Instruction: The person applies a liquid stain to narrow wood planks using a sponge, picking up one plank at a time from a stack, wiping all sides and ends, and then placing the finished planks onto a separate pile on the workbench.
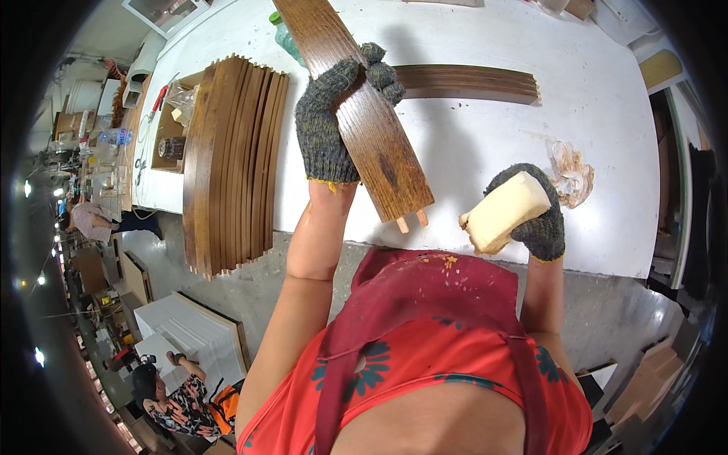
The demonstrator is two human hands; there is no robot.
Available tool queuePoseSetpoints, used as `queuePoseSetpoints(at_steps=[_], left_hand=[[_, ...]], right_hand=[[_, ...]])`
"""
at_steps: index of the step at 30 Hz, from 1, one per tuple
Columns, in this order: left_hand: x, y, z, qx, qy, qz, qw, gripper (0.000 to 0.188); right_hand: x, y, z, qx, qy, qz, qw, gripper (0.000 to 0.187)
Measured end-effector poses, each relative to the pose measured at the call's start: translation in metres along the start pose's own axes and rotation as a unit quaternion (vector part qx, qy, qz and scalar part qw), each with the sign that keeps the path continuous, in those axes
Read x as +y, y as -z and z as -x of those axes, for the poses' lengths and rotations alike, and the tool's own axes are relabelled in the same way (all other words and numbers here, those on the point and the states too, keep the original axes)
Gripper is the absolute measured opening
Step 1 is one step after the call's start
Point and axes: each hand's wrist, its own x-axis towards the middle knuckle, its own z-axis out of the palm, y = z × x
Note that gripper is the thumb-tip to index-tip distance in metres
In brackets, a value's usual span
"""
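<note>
My left hand (334,114), in a dark knitted glove, is closed around a brown stained wooden board (383,140). The board slants over the table, its near end towards me with two dowels (413,221) sticking out. At the right, near the table's front edge, my gloved right hand (542,220) grips a pale yellow sponge block (506,208) with brownish stains along its lower edge. Beyond the left hand lies a short stack of brown boards (466,82). A crumpled, stained cloth or paper (570,174) rests beside the right hand.
On the left, a row of brown boards (227,167) overhangs the white table's (607,121) front edge. Behind it are an open cardboard box (168,144) and a red-handled tool (161,98). A green-capped bottle (282,34) stands beyond the held board. Two people are in the background at left.
</note>
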Motion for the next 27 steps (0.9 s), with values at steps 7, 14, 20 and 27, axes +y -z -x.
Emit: queuePoseSetpoints(at_steps=[7, 14, 20, 27], left_hand=[[-0.006, 0.012, -0.002, -0.005, -0.013, 0.025, 1.000, 0.030], [-0.006, 0.029, 0.004, -0.005, -0.023, 0.019, 1.000, 0.025], [0.008, 0.032, 0.025, 0.023, -0.025, -0.103, 0.994, 0.048], [0.034, 0.143, 0.099, 0.140, 0.071, -0.378, 0.912, 0.063]], right_hand=[[0.019, 0.007, 0.014, 0.025, -0.089, -0.138, 0.986, 0.083], [0.036, 0.007, 0.018, 0.069, -0.125, -0.068, 0.987, 0.079], [0.046, 0.013, 0.023, 0.044, -0.059, -0.050, 0.996, 0.078], [0.060, 0.016, 0.031, 0.077, -0.154, -0.184, 0.968, 0.068]])
